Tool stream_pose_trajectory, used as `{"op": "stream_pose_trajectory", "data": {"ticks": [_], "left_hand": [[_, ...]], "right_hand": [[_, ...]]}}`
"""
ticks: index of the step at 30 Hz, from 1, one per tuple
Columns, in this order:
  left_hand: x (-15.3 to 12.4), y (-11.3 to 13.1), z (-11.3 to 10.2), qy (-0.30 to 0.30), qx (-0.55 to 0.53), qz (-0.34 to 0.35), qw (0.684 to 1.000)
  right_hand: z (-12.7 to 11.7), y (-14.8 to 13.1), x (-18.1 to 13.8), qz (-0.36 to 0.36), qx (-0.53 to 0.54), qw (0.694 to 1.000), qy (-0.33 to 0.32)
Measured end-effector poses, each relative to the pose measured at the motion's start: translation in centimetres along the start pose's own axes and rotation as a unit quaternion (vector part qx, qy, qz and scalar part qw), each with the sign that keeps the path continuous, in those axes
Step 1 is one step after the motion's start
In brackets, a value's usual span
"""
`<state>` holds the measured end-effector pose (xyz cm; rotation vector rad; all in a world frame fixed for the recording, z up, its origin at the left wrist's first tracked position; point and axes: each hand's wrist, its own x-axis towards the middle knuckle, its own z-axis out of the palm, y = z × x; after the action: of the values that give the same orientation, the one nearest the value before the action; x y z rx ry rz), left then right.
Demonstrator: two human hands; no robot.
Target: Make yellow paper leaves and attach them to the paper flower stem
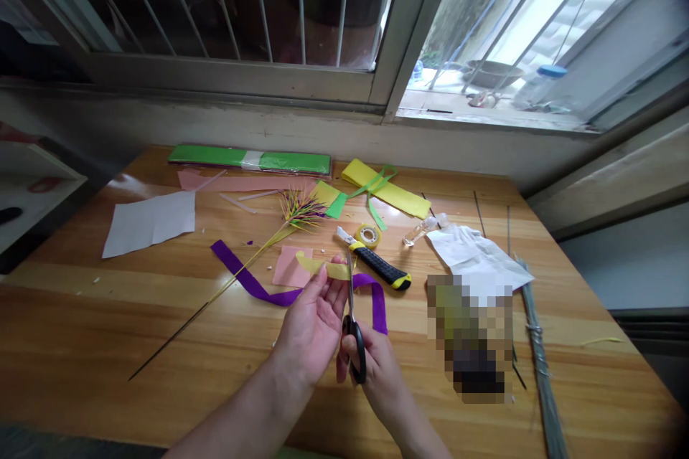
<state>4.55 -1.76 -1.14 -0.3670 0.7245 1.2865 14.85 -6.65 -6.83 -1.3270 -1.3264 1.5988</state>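
Observation:
My left hand (317,315) pinches a short yellow crepe paper strip (336,271) between thumb and fingers. In my right hand (371,355) is a pair of scissors (354,337) with black handles, its blades pointing away from me at the strip's right end. Under and beside my hands winds a purple paper strip (252,287). A pink paper square (291,267) lies just behind my left hand. Left of it rests a paper flower (302,211) with yellow and purple fringe on a long wrapped stem (237,272). Beyond the scissors are a utility knife (380,265) and a tape roll (368,235).
Green folded paper (215,155) and a yellow folded strip (387,190) lie along the back. White paper (151,222) is at left. A small clear bottle (418,231), crumpled white tissue (476,254), a pixelated patch (471,333) and a wire bundle (538,358) are at right.

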Motion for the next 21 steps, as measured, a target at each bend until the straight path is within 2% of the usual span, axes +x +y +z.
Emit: {"op": "stream_pose_trajectory", "data": {"ticks": [6, 11, 15, 21], "left_hand": [[0.1, 0.1, -0.1, 0.003, 0.019, 0.024, 1.000], [0.2, 0.1, -0.6, -0.007, 0.069, 0.073, 0.995], [0.3, 0.4, -1.1, -0.048, 0.179, 0.119, 0.975], [0.1, 1.5, -1.1, -0.112, 0.347, 0.201, 0.909]], "right_hand": [[0.2, 0.4, 0.1, 0.012, 0.004, 1.000, 0.010], [-0.5, 0.3, -0.2, -0.012, 0.014, 1.000, 0.011], [-2.2, 0.0, -0.8, -0.050, 0.015, 0.996, -0.066], [-4.3, -1.5, -1.6, 0.006, 0.021, 0.982, -0.190]]}}
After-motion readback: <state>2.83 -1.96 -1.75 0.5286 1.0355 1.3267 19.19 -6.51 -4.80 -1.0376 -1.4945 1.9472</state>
